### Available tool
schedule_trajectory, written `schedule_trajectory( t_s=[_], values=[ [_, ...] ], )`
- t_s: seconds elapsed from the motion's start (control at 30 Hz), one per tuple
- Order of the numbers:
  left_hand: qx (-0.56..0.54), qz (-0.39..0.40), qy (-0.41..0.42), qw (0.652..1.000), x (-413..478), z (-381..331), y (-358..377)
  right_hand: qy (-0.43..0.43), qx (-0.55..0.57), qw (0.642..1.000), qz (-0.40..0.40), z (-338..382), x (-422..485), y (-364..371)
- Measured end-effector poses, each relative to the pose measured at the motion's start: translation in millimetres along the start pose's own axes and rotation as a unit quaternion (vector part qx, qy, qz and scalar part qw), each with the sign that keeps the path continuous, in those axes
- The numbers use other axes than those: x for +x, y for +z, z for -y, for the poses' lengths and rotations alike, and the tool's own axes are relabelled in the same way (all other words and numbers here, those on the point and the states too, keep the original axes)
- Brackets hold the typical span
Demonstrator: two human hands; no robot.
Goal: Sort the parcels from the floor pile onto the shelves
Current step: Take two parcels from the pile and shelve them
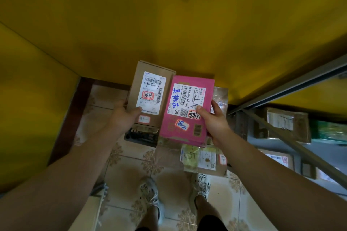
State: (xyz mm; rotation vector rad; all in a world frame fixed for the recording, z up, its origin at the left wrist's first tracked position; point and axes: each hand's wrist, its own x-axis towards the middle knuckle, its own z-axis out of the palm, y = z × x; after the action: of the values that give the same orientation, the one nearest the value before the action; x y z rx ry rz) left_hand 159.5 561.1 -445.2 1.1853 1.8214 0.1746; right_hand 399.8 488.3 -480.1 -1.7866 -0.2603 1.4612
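Dim overall, with a strong yellow cast from the wall. No light source in frame. Illumination is diffuse and shadows are soft, with a darker wedge high on the wall.

Brightest areas: the white labels on the brown parcel and pink parcel. Print is legible; the red stamps glow slightly.

Wide-angle distortion: the shelf rail slants steeply at the right edge, and the forearms balloon toward the bottom corners.

Shelf parcels at right are soft and murky. Floor tiles are mildly blurred and low in contrast.

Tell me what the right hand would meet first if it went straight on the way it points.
Probably the yellow wall: the right hand, gripping the pink parcel, points toward it and nothing shows between them, though depth is unclear.
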Motion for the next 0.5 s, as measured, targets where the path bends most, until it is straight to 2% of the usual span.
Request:
schedule_trajectory(
  t_s=[0.17,0.33,0.5],
  values=[
    [-0.079,0.031,-0.001,0.996,-21.2,5.4,-9.3,-0.002,-0.006,1.0,0.023,11.0,-23.3,-6.7],
    [-0.169,0.005,-0.002,0.986,-65.8,0.8,-36.6,-0.024,0.039,0.998,0.03,37.4,-60.8,-18.4],
    [-0.255,-0.01,0.037,0.966,-103.6,-6.2,-73.3,-0.086,0.047,0.995,0.01,68.5,-118.3,-22.4]
  ],
)
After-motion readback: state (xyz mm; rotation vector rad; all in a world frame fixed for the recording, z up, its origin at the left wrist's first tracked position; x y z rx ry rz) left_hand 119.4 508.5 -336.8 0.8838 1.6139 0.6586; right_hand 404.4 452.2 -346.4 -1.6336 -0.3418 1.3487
